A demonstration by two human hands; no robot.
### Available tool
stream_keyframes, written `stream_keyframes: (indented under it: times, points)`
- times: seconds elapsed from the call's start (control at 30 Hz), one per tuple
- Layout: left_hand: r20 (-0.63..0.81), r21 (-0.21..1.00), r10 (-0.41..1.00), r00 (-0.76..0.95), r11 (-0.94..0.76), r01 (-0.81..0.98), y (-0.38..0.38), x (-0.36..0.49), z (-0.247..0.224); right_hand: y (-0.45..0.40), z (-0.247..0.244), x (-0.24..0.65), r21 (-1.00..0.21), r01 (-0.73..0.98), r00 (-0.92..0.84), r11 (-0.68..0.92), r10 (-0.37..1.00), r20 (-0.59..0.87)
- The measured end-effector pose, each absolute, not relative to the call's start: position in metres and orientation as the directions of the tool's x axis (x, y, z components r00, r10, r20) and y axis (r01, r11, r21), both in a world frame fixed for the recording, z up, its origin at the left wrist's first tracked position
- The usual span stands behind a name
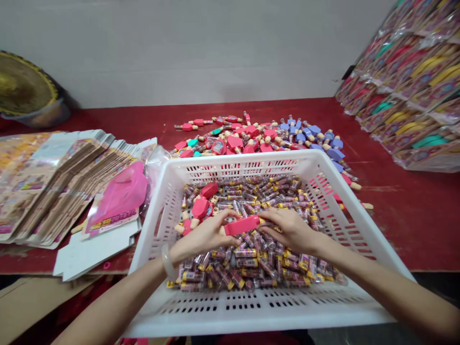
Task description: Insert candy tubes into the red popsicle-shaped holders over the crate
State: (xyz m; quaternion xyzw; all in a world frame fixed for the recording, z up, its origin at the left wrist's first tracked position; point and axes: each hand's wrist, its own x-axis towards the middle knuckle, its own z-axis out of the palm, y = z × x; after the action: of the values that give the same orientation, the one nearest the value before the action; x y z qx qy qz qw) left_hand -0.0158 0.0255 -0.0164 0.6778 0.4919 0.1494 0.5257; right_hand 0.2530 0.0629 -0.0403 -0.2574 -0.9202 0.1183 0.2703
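Note:
Above the basket, my left hand [212, 230] grips one end of a red plastic toy piece [242, 225] with a cream-coloured tip. At its other end my right hand [287, 229] has its fingers closed around a small tube with a yellow cap, mostly hidden by the fingers; the two parts meet end to end. Beneath both hands lie many small clear tubes [247, 262] with yellow caps and printed labels, filling the white plastic basket [230, 311]. A few red toy pieces [200, 208] rest on the tubes by my left hand.
Behind the basket, red, green and blue toy pieces [233, 141] with tubes are heaped on the red table [402, 211]. Folded printed cards [72, 187] and a pink plastic piece [125, 189] lie left. Packaged toys [413, 91] are stacked at right.

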Motion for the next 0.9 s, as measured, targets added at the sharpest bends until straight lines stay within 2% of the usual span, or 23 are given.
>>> stream_keyframes:
  times: [0.07,0.17,0.27,0.37,0.47,0.53,0.6,0.7,0.77,0.83,0.9]
  points:
    - [-0.259,0.8,0.834,0.488,-0.097,0.591,0.019,-0.014,-0.019,0.06,-0.041,0.252,-0.329,0.389,-0.738,0.86,0.505,0.447]
    - [-0.122,0.742,0.83,0.545,-0.288,0.605,0.013,-0.013,-0.02,0.055,-0.037,0.25,-0.309,0.371,-0.753,0.875,0.479,0.451]
    - [-0.146,0.719,0.809,0.569,-0.309,0.623,0.012,-0.013,-0.015,0.048,-0.032,0.249,-0.272,0.32,-0.782,0.908,0.415,0.464]
    - [-0.265,0.795,0.778,0.57,-0.159,0.586,0.014,-0.013,-0.007,0.039,-0.026,0.247,-0.181,0.251,-0.821,0.951,0.308,0.481]
    - [-0.459,0.863,0.659,0.596,0.171,0.475,0.015,-0.014,-0.005,0.031,-0.02,0.246,-0.132,0.201,-0.849,0.971,0.24,0.47]
    - [-0.587,0.806,0.501,0.636,0.433,0.403,0.016,-0.015,-0.007,0.028,-0.016,0.246,-0.121,0.171,-0.862,0.978,0.208,0.463]
    - [-0.638,0.714,0.35,0.686,0.602,0.358,0.017,-0.015,-0.011,0.024,-0.012,0.246,-0.108,0.146,-0.868,0.983,0.18,0.462]
    - [-0.606,0.664,0.244,0.757,0.68,0.311,0.016,-0.015,-0.015,0.019,-0.009,0.246,-0.08,0.128,-0.874,0.989,0.15,0.463]
    - [-0.587,0.665,0.23,0.777,0.685,0.299,0.014,-0.014,-0.014,0.017,-0.01,0.246,-0.076,0.129,-0.873,0.989,0.15,0.464]
    - [-0.603,0.694,0.282,0.747,0.648,0.316,0.011,-0.012,-0.011,0.016,-0.011,0.245,-0.099,0.16,-0.863,0.982,0.187,0.469]
    - [-0.588,0.781,0.426,0.688,0.52,0.345,0.008,-0.01,-0.008,0.015,-0.013,0.245,-0.135,0.217,-0.845,0.967,0.255,0.469]
